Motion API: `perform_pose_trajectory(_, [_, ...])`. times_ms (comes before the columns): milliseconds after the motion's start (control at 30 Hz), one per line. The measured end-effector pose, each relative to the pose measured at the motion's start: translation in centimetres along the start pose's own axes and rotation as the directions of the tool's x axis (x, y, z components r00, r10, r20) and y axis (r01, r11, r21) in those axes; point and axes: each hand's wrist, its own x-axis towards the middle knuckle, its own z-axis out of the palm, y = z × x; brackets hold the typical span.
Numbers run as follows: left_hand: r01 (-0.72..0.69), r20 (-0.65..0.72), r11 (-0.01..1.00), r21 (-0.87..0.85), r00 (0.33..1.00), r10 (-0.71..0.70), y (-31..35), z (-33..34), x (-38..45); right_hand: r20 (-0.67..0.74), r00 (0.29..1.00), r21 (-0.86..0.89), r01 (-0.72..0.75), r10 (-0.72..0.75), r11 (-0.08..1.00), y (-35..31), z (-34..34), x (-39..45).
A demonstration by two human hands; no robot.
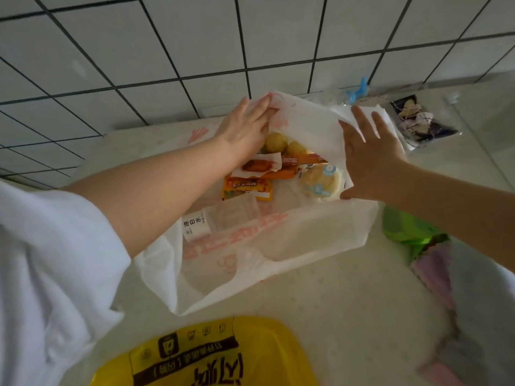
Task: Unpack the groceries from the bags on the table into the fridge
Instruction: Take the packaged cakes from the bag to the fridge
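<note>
A white plastic bag (250,263) with red print lies open on the pale table (342,316). My left hand (245,126) grips the bag's far rim. At the right rim my right hand (370,154) holds the plastic, thumb underneath. Between them the mouth is spread wide. Inside lie two potatoes (276,142), a packet picturing a chicken wing (259,165), orange snack packets (248,189), a round bun in a clear wrapper (320,181) and a clear water bottle (223,218) on its side. A yellow bag (206,355) sits at the near edge.
A tiled wall (195,45) stands right behind the bag. At the right lie a green bag (407,227) and a purple packet (434,271). A blue clip (359,90) and a clear sleeve with cards (420,123) rest by the wall.
</note>
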Motion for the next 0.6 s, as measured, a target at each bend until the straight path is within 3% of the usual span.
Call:
perform_pose_trajectory(167, [0.014,-0.003,0.989,-0.148,1.000,-0.015,0.1,0.4,0.4,-0.224,0.962,0.049,0.170,-0.155,0.984,-0.8,1.7,0.1])
perform_pose_trajectory(300, [-0.054,-0.073,0.984,-0.171,0.996,0.042,-0.8,2.0,-0.5,-0.439,0.839,-0.031,0.342,-0.321,0.939,-1.4,3.3,0.4])
perform_pose_trajectory(467, [-0.151,-0.133,0.972,-0.180,0.983,0.128,-1.9,3.5,-2.5,-0.418,0.852,-0.102,0.302,-0.316,0.948,-2.5,3.8,0.4])
perform_pose_trajectory(600, [-0.163,-0.076,0.965,-0.203,0.986,0.151,-2.6,4.6,-5.0,-0.454,0.846,-0.012,0.309,-0.281,0.951,-2.6,3.4,1.1])
